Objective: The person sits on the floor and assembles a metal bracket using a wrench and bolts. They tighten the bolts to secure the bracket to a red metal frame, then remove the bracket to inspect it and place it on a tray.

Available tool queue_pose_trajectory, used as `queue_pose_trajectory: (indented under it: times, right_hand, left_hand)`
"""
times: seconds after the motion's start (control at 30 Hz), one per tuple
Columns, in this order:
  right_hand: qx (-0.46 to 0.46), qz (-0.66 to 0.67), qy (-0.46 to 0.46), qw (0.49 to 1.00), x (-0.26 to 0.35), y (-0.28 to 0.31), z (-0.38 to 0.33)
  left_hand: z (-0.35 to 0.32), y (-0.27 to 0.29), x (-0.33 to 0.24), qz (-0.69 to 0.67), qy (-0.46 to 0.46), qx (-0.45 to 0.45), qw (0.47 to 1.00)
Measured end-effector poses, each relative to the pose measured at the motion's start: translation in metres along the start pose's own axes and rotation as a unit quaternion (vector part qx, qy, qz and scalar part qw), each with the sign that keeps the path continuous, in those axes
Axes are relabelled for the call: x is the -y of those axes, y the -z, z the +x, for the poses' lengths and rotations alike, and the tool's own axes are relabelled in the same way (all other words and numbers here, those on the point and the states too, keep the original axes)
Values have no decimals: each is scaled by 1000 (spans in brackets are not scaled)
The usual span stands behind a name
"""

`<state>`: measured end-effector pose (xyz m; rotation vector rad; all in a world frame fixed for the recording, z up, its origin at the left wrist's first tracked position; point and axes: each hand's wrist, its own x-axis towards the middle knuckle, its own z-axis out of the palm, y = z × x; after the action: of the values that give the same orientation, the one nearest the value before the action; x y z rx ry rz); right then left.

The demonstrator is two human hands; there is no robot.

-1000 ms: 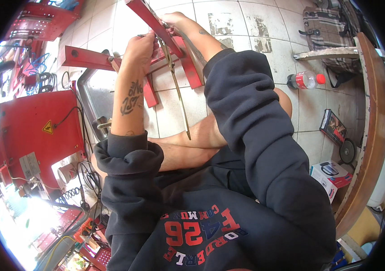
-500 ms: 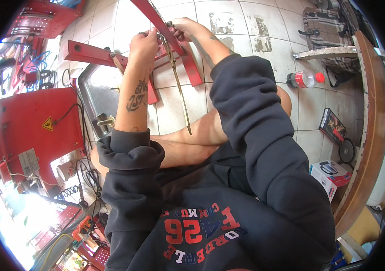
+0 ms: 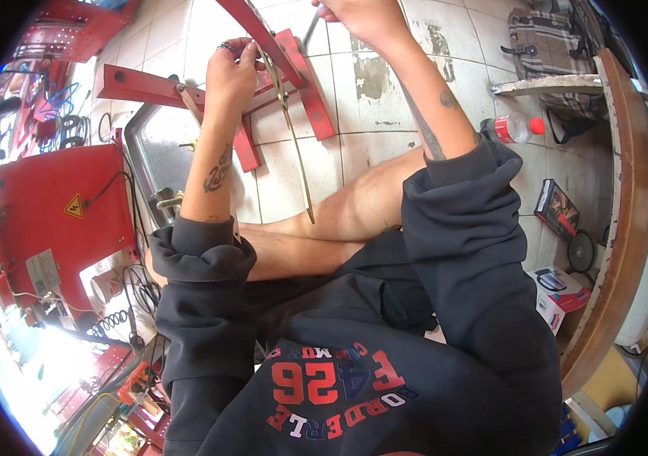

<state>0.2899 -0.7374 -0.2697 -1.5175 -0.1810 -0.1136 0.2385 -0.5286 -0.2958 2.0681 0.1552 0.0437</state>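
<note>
My left hand (image 3: 231, 74) is closed beside a red metal beam (image 3: 267, 38), its fingers curled round something small and dark that I cannot make out. A long, thin brass-coloured strip (image 3: 299, 156) runs down past the beam and ends in a point above my crossed legs. At the top edge of the picture, partly cut off, my right hand (image 3: 373, 21) grips a slim grey metal tool (image 3: 312, 29). Its kind is unclear. Red legs (image 3: 310, 99) and a red side bar (image 3: 142, 83) belong to the same metal stand and rest near the tiled floor.
A metal tray (image 3: 142, 144) lies left of the stand, near a red machine box (image 3: 66, 213) with cables. To the right are a plastic bottle with a red cap (image 3: 512, 129), a dark box (image 3: 557, 210), a black disc (image 3: 581, 251), a wooden bench (image 3: 619, 190) and a plaid backpack (image 3: 544, 45).
My right hand has moved away from the beam, up and to the right, with the slim tool in it. My left hand stays by the beam and has shifted slightly left.
</note>
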Motion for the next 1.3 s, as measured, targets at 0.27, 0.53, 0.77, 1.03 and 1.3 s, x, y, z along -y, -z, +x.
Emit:
queue_pose_trajectory:
  times: [0.27,0.53,0.77,1.03,1.3]
  right_hand:
    - [-52,-52,152,986,40,-24,-43]
    - [-54,-100,317,942,40,-35,-50]
    - [-80,-134,251,955,37,-21,-46]
    - [-78,-58,204,974,31,-27,-44]
    - [59,163,-29,984,15,18,-10]
  left_hand:
    - [-4,-5,-3,-26,-21,-18,999]
    - [-5,-8,-2,-33,-18,-28,999]
    - [-8,-4,-7,-72,-1,-12,997]
    - [12,-3,-16,-334,110,19,936]
    - [2,-19,-20,-232,-31,85,969]
